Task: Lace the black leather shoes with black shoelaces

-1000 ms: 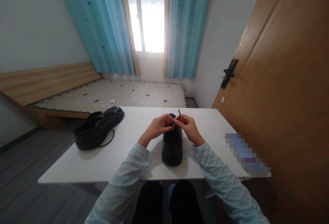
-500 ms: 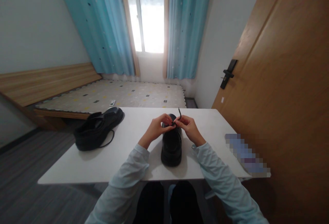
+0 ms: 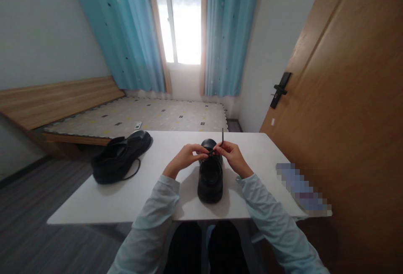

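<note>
A black shoe stands on the white table in front of me, its toe pointing away and its heel toward me. Over the front of its opening both hands pinch a dark shoelace. My left hand comes in from the left, thumb and fingertips closed on the lace just above the shoe. From the right, my right hand pinches the lace too, and a free end sticks up above its fingers. The fine path of the lace between the fingertips is too small to make out.
A second black shoe lies at the left of the white table, a loose lace beside it. A blurred flat item sits at the right edge. Beyond are a bed with a small white device and a wooden door.
My left hand has shifted slightly left and its fingers have straightened, baring more of the shoe's toe. The lace's free end by my right hand now stands straighter.
</note>
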Available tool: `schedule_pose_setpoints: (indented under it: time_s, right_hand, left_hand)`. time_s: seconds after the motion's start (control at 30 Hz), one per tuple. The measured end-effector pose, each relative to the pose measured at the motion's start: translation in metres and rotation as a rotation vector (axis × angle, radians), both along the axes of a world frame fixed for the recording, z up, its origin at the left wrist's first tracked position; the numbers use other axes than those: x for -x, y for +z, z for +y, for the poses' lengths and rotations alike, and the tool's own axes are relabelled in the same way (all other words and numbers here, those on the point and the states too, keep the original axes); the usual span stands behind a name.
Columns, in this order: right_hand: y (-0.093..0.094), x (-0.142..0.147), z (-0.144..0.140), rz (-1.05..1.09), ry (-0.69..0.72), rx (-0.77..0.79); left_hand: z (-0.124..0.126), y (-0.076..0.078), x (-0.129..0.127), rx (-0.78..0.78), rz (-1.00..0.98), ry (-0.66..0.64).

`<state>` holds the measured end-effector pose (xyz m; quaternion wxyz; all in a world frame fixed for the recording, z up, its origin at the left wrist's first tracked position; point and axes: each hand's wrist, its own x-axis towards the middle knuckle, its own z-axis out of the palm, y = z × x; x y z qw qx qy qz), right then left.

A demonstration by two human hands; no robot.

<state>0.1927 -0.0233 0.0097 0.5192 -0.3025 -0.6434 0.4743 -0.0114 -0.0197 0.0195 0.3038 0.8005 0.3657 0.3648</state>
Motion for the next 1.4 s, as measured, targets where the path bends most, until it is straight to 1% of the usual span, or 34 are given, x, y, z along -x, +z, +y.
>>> schedule_pose_setpoints:
  time_s: [0.07, 0.13, 0.23, 0.3, 0.37, 0.5, 0.6, 0.73, 0.87, 1.1, 1.2, 1.4]
  right_hand:
    - [0.0, -0.001, 0.0, -0.013, -0.006, -0.01]
    - [0.0, -0.003, 0.001, -0.03, -0.017, -0.023]
    - [-0.001, -0.005, 0.001, -0.025, -0.024, -0.03]
    - [-0.001, -0.006, 0.002, -0.008, -0.011, -0.015]
    - [-0.002, -0.006, 0.004, 0.006, 0.003, 0.016]
    - [-0.003, -0.007, 0.006, 0.062, 0.026, 0.097]
    - [-0.002, -0.007, 0.005, 0.141, 0.052, 0.144]
    - [0.003, -0.007, 0.001, 0.24, 0.117, 0.195]
    - [0.005, -0.007, 0.0, 0.233, 0.137, 0.216]
    - [0.002, -0.016, 0.006, 0.208, 0.111, 0.286]
    - [0.001, -0.019, 0.007, 0.186, 0.117, 0.306]
    - [0.001, -0.02, 0.007, 0.162, 0.125, 0.372]
  left_hand:
    - [0.0, 0.001, 0.002, 0.008, -0.009, 0.006]
    - [0.0, 0.003, 0.002, 0.027, -0.045, 0.05]
    - [-0.001, 0.004, 0.0, 0.034, -0.13, 0.139]
    - [-0.001, 0.003, -0.002, 0.038, -0.202, 0.147]
    - [-0.002, 0.002, -0.006, 0.095, -0.3, 0.104]
    - [-0.005, -0.003, -0.015, 0.264, -0.514, -0.011]
    - [-0.005, -0.006, -0.019, 0.308, -0.652, -0.08]
    - [-0.005, -0.007, -0.021, 0.328, -0.744, -0.106]
    - [-0.005, -0.007, -0.021, 0.311, -0.692, -0.064]
    - [0.001, -0.006, -0.011, 0.167, -0.526, 0.043]
    - [0.004, -0.007, -0.006, 0.163, -0.448, 0.088]
    - [0.008, -0.01, 0.0, 0.164, -0.333, 0.11]
